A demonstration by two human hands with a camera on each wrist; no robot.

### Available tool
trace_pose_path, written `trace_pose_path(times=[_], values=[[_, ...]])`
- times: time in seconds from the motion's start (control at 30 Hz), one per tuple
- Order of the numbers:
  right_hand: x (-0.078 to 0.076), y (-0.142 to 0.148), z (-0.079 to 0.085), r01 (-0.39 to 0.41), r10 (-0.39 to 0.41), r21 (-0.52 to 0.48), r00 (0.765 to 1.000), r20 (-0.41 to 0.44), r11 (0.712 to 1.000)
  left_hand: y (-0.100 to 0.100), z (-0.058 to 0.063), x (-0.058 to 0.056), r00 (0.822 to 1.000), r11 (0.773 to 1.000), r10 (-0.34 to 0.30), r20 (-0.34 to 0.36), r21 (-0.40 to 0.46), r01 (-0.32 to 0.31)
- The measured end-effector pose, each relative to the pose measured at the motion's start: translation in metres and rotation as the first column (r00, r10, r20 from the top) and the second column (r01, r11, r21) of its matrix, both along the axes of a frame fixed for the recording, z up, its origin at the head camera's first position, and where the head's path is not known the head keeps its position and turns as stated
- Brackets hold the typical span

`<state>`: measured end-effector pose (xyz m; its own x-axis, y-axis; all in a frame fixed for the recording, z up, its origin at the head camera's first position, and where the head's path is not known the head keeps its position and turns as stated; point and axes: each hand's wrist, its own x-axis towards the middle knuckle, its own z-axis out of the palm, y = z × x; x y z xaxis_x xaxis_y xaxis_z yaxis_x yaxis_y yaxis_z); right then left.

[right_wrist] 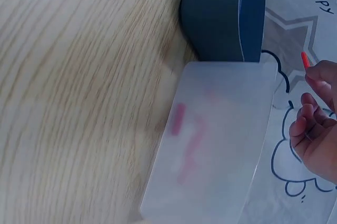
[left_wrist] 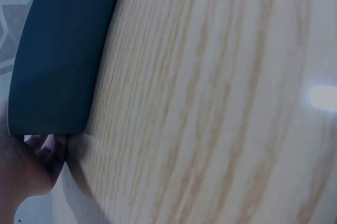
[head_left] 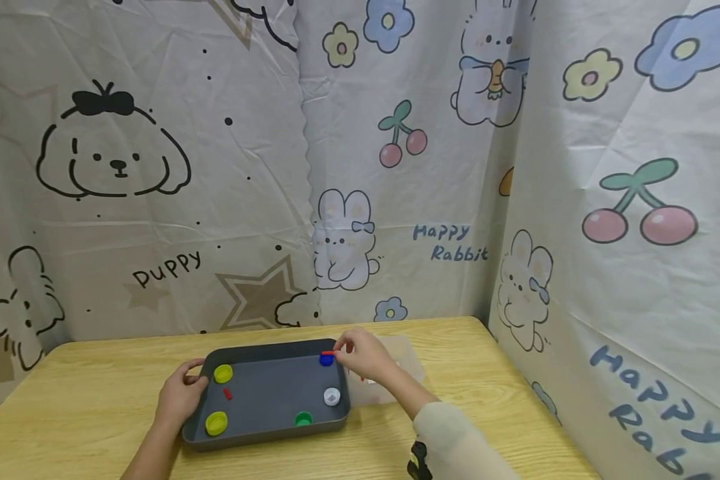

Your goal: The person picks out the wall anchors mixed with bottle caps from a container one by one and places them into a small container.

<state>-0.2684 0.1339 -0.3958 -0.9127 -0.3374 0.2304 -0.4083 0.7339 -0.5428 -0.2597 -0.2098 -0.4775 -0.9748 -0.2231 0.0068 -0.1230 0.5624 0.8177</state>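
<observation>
A dark grey tray (head_left: 264,393) lies on the wooden table. My left hand (head_left: 180,399) grips its left end by the wall, with the fingers partly hidden behind that end in the left wrist view. Between thumb and fingertips, my right hand (head_left: 365,357) pinches a small red stick (head_left: 329,353) at the tray's back right corner. The stick overlaps a blue round cup (head_left: 327,361) there. In the right wrist view the red stick (right_wrist: 305,60) points out past the thumb. Another short red stick (head_left: 227,393) lies on the tray floor at the left.
Two yellow cups (head_left: 223,373) sit along the tray's left side. A white cup (head_left: 332,397) and a green cup (head_left: 303,419) are at the right and front. Right of the tray stands a translucent box (right_wrist: 221,145) with red pieces inside. Printed curtains (head_left: 246,167) hang behind the table.
</observation>
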Motion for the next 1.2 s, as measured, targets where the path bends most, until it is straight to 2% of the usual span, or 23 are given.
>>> trace_pose_path(times=[0.57,0.8,1.2], values=[[-0.002,0.033,-0.01,0.072,-0.072,-0.018,0.997,-0.021,0.997,-0.001,-0.002,-0.003,1.0,1.0,-0.006,-0.001,-0.003,0.006],[0.0,0.048,-0.015,0.094,-0.095,-0.022,0.995,-0.031,0.995,-0.001,-0.001,0.0,1.0,1.0,-0.011,-0.006,-0.005,0.011],[-0.003,0.064,-0.03,0.117,-0.115,-0.062,0.993,0.021,0.991,-0.001,0.0,0.001,1.0,1.0,-0.015,-0.023,-0.016,0.015]])
